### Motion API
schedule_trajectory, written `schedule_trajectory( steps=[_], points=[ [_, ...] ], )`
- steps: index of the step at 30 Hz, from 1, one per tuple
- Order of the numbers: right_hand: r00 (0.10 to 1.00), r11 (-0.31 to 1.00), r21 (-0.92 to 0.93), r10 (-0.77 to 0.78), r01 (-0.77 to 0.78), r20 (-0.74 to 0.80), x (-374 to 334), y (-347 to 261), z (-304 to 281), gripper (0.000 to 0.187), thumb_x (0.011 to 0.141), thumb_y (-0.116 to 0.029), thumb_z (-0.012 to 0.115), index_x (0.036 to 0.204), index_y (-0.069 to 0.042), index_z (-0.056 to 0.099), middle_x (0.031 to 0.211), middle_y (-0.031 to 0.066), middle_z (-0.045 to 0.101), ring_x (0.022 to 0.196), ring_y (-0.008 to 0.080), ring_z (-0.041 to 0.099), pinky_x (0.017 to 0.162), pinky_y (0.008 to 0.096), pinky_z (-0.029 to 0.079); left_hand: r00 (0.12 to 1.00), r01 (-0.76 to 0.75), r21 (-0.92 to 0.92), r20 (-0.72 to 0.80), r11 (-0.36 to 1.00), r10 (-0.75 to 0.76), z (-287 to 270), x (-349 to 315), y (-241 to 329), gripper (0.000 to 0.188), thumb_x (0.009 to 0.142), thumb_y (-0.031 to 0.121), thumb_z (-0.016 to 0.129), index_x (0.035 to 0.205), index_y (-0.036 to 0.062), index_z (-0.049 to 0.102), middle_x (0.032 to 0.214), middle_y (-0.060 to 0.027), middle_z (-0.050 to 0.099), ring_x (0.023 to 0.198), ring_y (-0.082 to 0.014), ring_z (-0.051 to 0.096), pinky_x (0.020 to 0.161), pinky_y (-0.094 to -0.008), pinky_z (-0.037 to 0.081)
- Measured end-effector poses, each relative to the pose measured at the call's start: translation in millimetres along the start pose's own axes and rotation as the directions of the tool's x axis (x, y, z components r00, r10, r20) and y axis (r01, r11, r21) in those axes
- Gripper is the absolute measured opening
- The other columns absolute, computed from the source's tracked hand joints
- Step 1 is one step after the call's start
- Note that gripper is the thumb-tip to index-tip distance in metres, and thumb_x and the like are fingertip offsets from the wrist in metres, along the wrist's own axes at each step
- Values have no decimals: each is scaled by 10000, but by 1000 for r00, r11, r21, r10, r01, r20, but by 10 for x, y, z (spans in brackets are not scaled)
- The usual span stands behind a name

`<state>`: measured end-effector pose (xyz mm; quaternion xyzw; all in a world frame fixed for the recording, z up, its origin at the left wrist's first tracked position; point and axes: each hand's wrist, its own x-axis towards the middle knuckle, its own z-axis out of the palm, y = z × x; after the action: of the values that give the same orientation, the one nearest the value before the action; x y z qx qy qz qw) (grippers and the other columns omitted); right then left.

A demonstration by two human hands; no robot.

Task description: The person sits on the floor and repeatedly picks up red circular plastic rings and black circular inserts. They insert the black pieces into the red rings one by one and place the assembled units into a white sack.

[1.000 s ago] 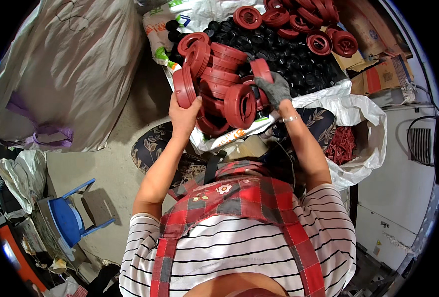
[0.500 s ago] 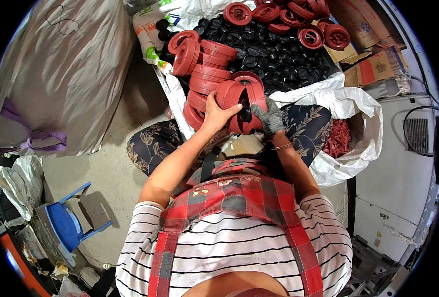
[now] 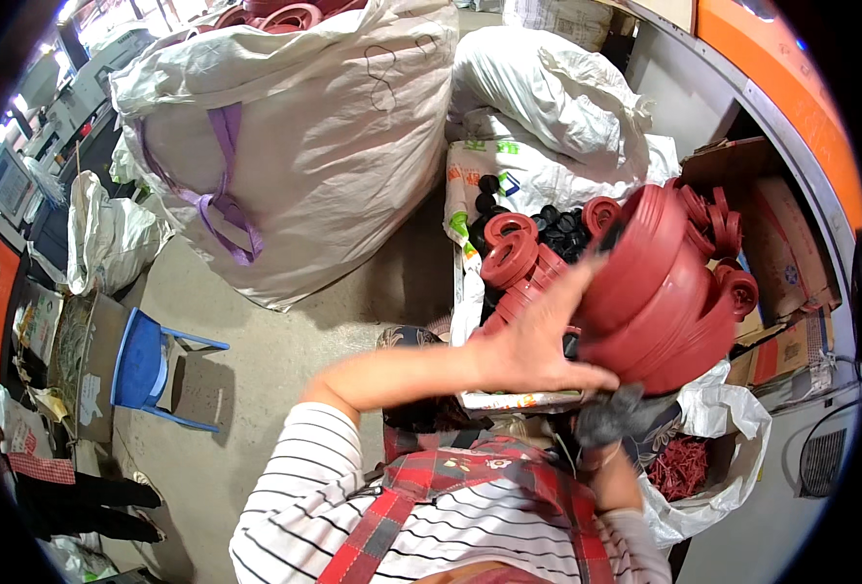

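Observation:
A stack of red round plastic rings (image 3: pixel 660 302) is raised close before me, over the tray. My bare left hand (image 3: pixel 538 346) grips its left side, thumb below and fingers above, slightly smeared by motion. At the stack's lower edge, my right hand (image 3: pixel 614 419) in a grey glove presses against it; its fingers are blurred. Behind the stack, more red rings (image 3: pixel 523 263) lie piled at the tray's left. Small black round caps (image 3: pixel 557 232) show between them, mostly hidden by the raised stack.
An open white sack (image 3: pixel 757 438) with thin red scraps (image 3: pixel 679 472) stands at right. A large white bag (image 3: pixel 305 146) with purple straps fills the far left. A blue chair (image 3: pixel 141 365) stands on the floor at left. Cardboard boxes (image 3: pixel 791 253) sit behind the tray at right.
Both hands have lifted the red rings from my lap toward me. The view has swung left, so the tray appears farther right and the chair and big bag show more fully.

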<state>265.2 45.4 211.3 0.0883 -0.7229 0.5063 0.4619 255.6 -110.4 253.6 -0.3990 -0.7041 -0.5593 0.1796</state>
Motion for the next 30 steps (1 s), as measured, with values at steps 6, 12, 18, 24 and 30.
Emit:
schedule_trajectory(
  steps=[6,12,18,24,30],
  points=[
    [682,675,198,-730,711,37,2193,-1321,1527,199,819,-239,606,975,-130,666,868,71,653,823,226,622,683,354,486,772,-65,450,-542,890,331,-2200,1482,590,349,829,153,648,1130,9,544,936,-67,587,835,-175,566,746,-275,471],
    [635,749,201,-648,631,420,1680,-390,2112,229,857,-242,548,1045,-139,629,933,118,648,866,273,621,745,365,491,683,160,252,-726,954,77,-2662,400,41,287,886,145,605,1127,-2,559,975,-63,600,912,-155,556,794,-275,442],
    [654,869,-463,455,-177,604,239,1559,869,410,799,-434,549,989,-80,632,940,183,650,889,329,625,810,406,479,579,787,-71,-259,613,-773,-924,-924,-1398,438,783,227,716,1111,-33,589,1031,-115,631,924,-182,592,839,-300,463],
    [403,452,-784,871,-426,282,-409,2670,-245,487,749,-465,607,991,-47,669,1015,197,647,956,342,619,812,406,489,-8,943,-334,-9,-4,-1000,463,-1602,-1991,634,769,253,710,1243,-93,471,1194,-195,564,1086,-273,547,922,-357,418],
    [187,120,-881,982,-457,37,-1210,3674,-685,806,638,-528,691,1226,-1,531,1210,245,556,1118,364,550,900,394,475,-62,990,-129,-87,-50,-994,1006,-2013,-2389,710,671,244,774,1260,-14,472,1283,-277,444,1124,-367,502,961,-408,409]
  ],
)
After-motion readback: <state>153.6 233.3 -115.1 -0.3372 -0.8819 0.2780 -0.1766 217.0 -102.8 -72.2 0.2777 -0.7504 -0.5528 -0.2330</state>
